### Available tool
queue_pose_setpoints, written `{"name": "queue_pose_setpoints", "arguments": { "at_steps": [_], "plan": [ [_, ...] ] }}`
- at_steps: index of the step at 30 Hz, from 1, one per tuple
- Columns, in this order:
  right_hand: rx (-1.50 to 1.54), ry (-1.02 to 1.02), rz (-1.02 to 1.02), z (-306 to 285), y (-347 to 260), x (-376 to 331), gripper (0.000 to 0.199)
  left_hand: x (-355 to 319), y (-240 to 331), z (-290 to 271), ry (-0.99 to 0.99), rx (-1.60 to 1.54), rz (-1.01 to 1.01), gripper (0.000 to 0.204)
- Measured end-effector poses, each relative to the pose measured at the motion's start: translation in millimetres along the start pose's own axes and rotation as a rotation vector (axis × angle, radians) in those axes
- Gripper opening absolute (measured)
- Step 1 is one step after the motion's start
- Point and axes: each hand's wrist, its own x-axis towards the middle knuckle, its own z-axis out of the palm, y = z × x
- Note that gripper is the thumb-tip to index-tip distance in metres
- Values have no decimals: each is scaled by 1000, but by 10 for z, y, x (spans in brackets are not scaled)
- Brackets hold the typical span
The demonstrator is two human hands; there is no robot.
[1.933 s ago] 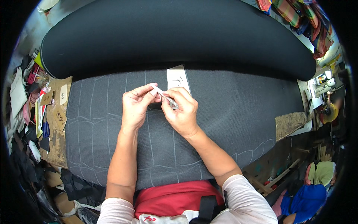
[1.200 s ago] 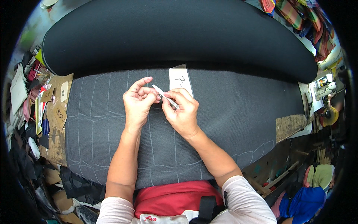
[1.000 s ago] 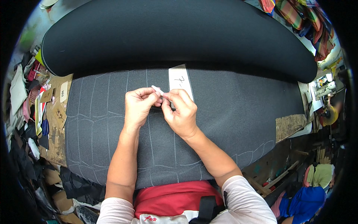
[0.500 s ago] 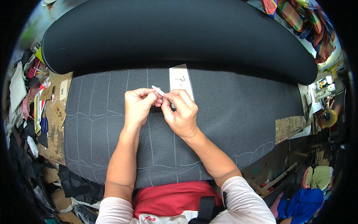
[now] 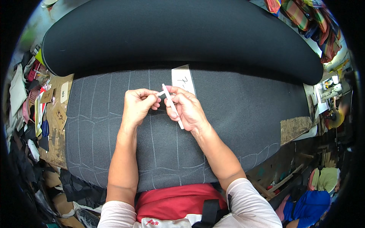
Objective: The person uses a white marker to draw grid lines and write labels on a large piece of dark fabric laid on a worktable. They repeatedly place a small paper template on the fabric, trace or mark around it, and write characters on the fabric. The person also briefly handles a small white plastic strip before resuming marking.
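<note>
— What's over on your left?

— Cardboard pieces (image 5: 57, 110) and scraps at the edge of the bench, then the dark grey fabric panel with chalk lines (image 5: 114, 125) spread in front of me.

— And your hands?

— My left hand (image 5: 137, 106) has curled in, fingertips pinching the near end of a thin white chalk stick (image 5: 172, 106). My right hand (image 5: 188, 110) is closed round the same stick, which now lies slanted across its fingers; half a second ago it was tucked shorter between both hands.

— Meaning?

— I judge I'm readying the stick, not marking: its tip is off the cloth.

— Further right?

— A white paper tag (image 5: 183, 79) just beyond my knuckles, under the rolled black foam bolster (image 5: 190, 34).
</note>
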Motion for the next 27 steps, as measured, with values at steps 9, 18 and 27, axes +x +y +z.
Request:
{"name": "queue_pose_setpoints", "arguments": {
  "at_steps": [9, 18, 27],
  "plan": [
    [-225, 54, -90, -30, 52, 66, 14, -11, 11, -22, -49, 226, 64, 15],
    [-517, 167, -339, -111, -18, 97, 12, -42, 71, -10, -16, 407, 79, 18],
    [-758, 225, -458, -171, -156, 31, 12, -90, 130, 3, -17, 533, 141, 18]
  ]
}}
